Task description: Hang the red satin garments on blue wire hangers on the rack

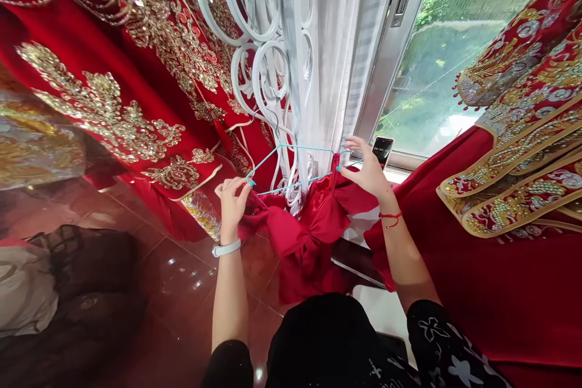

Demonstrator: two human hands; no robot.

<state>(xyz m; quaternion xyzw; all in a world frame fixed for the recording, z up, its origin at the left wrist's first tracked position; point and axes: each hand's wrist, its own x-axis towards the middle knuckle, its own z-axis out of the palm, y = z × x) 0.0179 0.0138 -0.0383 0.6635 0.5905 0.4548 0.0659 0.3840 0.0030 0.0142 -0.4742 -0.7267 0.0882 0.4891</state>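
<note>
A red satin dress with a gathered front hangs from a thin turquoise clothes hanger. At the hanger's left end, my left hand pinches a narrow dark-red dress strap between thumb and fingers. My right hand curls round the hanger's right arm, its thumb against the other strap and its upper fingers raised. The hanger's hook is beside the white scrollwork; I cannot tell whether it rests on it.
White scrollwork rack stands directly ahead. Embellished red gowns hang left and right. A phone stands by the window. Dark sheer fabric lies at lower left, over glossy red-brown floor tiles.
</note>
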